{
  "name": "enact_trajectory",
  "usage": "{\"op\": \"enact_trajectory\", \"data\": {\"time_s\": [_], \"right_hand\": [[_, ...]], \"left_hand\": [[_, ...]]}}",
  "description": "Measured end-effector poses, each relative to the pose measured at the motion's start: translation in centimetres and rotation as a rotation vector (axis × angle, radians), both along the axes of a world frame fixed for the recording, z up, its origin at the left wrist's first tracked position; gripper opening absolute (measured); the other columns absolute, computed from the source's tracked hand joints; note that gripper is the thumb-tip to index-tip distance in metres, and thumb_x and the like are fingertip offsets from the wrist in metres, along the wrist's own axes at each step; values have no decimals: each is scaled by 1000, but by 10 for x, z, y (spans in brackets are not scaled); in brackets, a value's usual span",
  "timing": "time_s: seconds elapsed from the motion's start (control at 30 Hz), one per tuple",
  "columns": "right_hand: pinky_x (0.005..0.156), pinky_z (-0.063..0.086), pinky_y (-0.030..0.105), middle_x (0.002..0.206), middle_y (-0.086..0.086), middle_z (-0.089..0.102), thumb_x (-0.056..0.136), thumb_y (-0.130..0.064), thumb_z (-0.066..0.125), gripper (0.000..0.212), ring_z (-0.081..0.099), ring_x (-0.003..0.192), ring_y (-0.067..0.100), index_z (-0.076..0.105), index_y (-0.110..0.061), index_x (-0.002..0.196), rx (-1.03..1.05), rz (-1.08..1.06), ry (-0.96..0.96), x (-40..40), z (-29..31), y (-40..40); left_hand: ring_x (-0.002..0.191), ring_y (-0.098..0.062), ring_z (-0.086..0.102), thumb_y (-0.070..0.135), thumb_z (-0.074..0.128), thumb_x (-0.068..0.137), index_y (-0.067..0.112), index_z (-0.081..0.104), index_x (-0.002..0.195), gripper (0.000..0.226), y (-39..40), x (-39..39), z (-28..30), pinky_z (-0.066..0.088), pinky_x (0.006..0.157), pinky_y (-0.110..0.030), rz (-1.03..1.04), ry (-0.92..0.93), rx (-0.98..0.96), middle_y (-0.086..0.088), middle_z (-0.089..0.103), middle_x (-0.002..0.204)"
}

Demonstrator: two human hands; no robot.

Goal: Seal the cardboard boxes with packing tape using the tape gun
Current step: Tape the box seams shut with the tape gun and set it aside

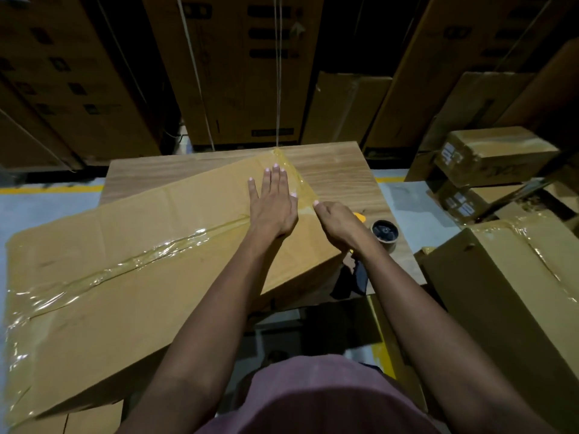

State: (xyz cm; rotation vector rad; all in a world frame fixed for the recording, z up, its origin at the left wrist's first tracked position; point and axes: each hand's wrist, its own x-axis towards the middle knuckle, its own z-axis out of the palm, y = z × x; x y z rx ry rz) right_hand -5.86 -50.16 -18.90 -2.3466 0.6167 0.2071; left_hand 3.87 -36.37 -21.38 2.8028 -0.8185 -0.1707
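Observation:
A long cardboard box [163, 255] lies slantwise across a wooden table [338, 173]. Shiny packing tape [131, 261] runs along its top seam and over its far right end. My left hand [272, 202] rests flat on the box top near that end, fingers straight. Just right of it, my right hand [336, 220] has curled fingers, with one fingertip pressing the tape at the box's end edge. The tape gun [383, 234] lies on the table beside the right wrist. Its roll and a bit of yellow show, and my right arm partly hides its black handle.
Taped cardboard boxes [513, 277] are stacked close on the right, with smaller ones [495, 155] behind them. Tall cartons [238, 73] line the back wall. Grey floor with a yellow line [47, 189] shows at the left.

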Motion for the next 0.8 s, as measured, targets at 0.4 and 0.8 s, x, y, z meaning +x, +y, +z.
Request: {"op": "enact_trajectory", "data": {"time_s": [0.4, 0.8], "right_hand": [[94, 39, 11, 143, -11, 53, 110, -10, 37, 44, 47, 133, 6, 52, -18, 151, 486, -172, -314, -95, -12, 10], [47, 21, 25, 43, 7, 45, 103, -40, 46, 59, 34, 41, 16, 57, -13, 52, -499, -155, -698, -91, -44, 1]], "left_hand": [[157, -25, -8, 37, 18, 108, 10, 1, 162, 63, -2, -12, 7, -10, 121, -56, 56, 4, 17, -7, -6, 170], [157, -26, 3, 41, 18, 109, 13, 10, 163, 61, -4, -65, 20, 2, 125, -56, 234, 6, -42, -3, 6, 171]]}}
